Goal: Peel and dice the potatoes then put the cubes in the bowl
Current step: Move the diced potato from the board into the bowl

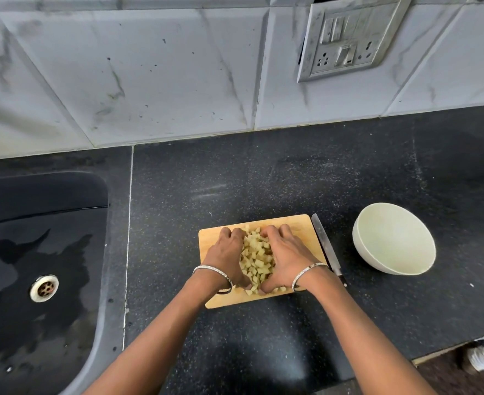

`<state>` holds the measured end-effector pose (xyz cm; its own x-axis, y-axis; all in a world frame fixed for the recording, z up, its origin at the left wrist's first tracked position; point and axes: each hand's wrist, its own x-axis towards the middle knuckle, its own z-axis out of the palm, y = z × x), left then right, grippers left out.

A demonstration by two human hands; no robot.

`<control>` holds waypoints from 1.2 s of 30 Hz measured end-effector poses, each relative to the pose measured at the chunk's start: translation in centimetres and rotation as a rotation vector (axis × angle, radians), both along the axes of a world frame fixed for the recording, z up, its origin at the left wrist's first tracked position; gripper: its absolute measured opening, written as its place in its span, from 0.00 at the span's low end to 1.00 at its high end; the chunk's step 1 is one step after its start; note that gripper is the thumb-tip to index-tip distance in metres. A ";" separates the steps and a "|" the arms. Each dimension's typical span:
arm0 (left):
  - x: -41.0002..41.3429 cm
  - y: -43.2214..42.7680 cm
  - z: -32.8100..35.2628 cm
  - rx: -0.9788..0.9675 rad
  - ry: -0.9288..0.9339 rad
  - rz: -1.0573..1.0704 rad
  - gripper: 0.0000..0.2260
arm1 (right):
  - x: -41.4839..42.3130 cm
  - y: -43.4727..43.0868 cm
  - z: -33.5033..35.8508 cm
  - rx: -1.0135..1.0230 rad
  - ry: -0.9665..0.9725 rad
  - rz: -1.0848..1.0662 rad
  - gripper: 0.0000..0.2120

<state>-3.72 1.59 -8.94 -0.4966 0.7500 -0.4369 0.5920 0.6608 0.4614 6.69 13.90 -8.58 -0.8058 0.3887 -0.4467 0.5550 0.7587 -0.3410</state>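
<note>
Potato cubes (256, 256) heaped mid cutting board (206, 240) on dark surface (235, 181). Left hand (225, 252) and right hand (285, 252) cupped around heap, fingers curled against it. Bowl (363, 246) right of board, knife (327, 248) between.

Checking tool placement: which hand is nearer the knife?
The right hand; the knife lies just beyond it, the left hand sits across the potato cubes.

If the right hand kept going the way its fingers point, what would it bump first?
Likely the pile of pale diced potato cubes the right hand cups on the wooden cutting board, then the left hand.
</note>
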 end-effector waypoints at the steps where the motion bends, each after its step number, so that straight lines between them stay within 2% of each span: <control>1: 0.0 0.1 0.0 0.002 -0.003 0.002 0.46 | 0.0 -0.1 0.1 0.003 0.003 0.004 0.53; 5: 0.7 0.7 0.0 0.015 0.007 -0.033 0.45 | -0.1 -0.7 0.3 0.015 0.018 0.023 0.50; 14: 1.2 1.7 0.3 0.048 -0.005 -0.013 0.41 | -0.1 -0.5 0.2 -0.059 0.102 -0.083 0.47; 22: 1.2 2.4 1.3 0.071 -0.007 -0.023 0.35 | 0.8 1.0 0.8 -0.199 0.161 -0.162 0.33; 28: 1.0 3.3 3.1 0.086 -0.015 -0.047 0.32 | 1.4 2.2 2.3 -0.194 0.124 -0.166 0.34; 36: 3.0 7.9 7.6 0.105 0.011 -0.193 0.31 | 4.5 6.2 6.2 -0.234 0.164 -0.253 0.25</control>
<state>-0.75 9.45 -1.32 -0.3437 0.8726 -0.3471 0.7080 0.4836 0.5147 11.19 20.11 -2.34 -0.7655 0.4872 -0.4204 0.6387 0.4956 -0.5887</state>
